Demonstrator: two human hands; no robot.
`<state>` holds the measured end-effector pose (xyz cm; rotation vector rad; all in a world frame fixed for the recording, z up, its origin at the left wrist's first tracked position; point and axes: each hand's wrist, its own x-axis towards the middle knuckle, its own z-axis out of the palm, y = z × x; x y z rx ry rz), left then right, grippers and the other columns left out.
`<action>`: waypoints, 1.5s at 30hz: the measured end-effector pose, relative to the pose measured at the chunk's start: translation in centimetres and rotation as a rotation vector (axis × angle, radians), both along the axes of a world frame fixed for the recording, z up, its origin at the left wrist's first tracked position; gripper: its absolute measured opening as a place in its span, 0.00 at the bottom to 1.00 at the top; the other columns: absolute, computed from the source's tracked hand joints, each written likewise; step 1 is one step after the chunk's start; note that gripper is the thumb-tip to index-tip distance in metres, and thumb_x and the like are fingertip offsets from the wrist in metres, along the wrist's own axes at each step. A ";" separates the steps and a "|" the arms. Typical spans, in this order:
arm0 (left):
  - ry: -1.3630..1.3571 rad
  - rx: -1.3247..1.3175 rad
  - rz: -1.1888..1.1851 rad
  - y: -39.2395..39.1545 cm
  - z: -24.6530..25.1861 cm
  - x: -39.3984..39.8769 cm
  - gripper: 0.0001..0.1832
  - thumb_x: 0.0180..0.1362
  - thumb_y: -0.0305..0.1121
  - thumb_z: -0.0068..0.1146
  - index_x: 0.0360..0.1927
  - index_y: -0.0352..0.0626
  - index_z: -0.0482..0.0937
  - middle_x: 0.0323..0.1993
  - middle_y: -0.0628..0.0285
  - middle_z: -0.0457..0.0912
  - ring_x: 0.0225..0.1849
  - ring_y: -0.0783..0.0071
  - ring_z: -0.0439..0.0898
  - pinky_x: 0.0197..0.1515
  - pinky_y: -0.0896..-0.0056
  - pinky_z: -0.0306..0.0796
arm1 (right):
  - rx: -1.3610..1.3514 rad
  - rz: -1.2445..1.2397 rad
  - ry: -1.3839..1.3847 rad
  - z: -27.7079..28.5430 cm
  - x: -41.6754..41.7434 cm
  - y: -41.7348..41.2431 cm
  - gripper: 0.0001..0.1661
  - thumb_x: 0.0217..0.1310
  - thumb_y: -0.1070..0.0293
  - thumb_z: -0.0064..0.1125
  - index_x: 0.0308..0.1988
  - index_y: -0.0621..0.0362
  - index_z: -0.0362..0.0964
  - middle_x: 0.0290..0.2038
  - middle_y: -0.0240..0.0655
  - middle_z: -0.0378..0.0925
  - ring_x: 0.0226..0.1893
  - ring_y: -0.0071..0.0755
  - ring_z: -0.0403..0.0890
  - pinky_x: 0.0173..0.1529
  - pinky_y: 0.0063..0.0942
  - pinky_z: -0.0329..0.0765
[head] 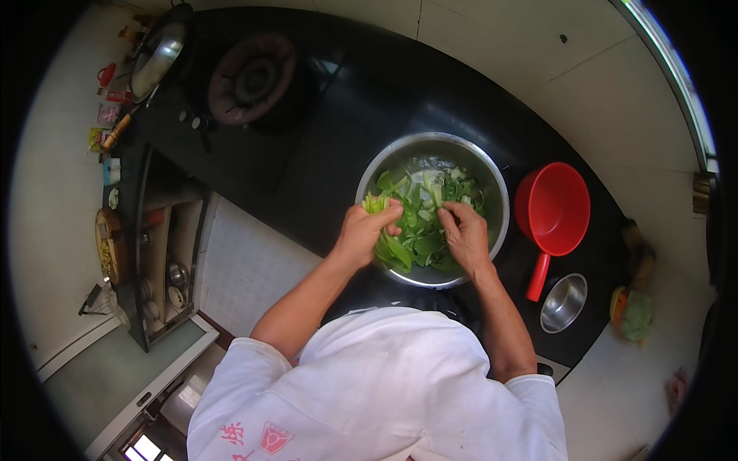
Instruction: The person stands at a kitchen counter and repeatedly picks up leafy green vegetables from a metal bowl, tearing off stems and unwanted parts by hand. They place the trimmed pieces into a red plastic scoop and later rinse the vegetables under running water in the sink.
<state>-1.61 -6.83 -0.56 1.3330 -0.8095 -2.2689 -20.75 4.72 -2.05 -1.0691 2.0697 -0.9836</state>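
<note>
A large stainless steel basin point(377, 170) stands on the black countertop before me, with water and loose leafy greens point(426, 245) inside. Over its left side, my left hand point(369, 225) grips a bunch of leafy green stalks point(393, 253), the pale stems poking up past the thumb and the leaves hanging below. My right hand point(466, 233) is above the basin's right part, thumb and fingertips pinching a pale green stem point(433, 187). Where that stem's lower end goes is hard to make out among the leaves.
Right of the basin sit a red plastic dipper point(556, 207) and a small steel bowl point(564, 303). A gas burner point(253, 79) is set in the countertop point(323, 155) at the upper left, with a wok point(161, 55) beyond it. A round wooden chopping board point(112, 245) lies far left.
</note>
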 end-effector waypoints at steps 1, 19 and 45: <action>-0.015 -0.005 -0.005 0.2 -0.3 -0.4 0.08 0.64 0.27 0.66 0.45 0.36 0.82 0.29 0.66 0.80 0.27 0.80 0.77 0.36 0.72 0.80 | 0.003 -0.004 -0.051 0.2 0.5 0.3 0.11 0.66 0.68 0.65 0.43 0.63 0.83 0.35 0.47 0.83 0.36 0.52 0.85 0.40 0.38 0.79; 0.002 -0.143 -0.369 1.6 -0.7 0.0 0.08 0.66 0.33 0.67 0.39 0.38 0.85 0.31 0.68 0.83 0.32 0.81 0.77 0.38 0.78 0.71 | -0.179 0.199 0.092 4.5 1.0 0.9 0.18 0.63 0.69 0.68 0.53 0.58 0.81 0.50 0.44 0.82 0.39 0.49 0.85 0.43 0.39 0.83; -0.043 0.191 -0.523 0.2 -0.3 2.8 0.07 0.58 0.30 0.69 0.37 0.39 0.86 0.31 0.65 0.85 0.31 0.81 0.78 0.34 0.78 0.67 | -0.195 0.671 0.281 4.0 2.6 1.0 0.06 0.61 0.72 0.57 0.38 0.62 0.72 0.32 0.43 0.71 0.36 0.50 0.77 0.39 0.43 0.78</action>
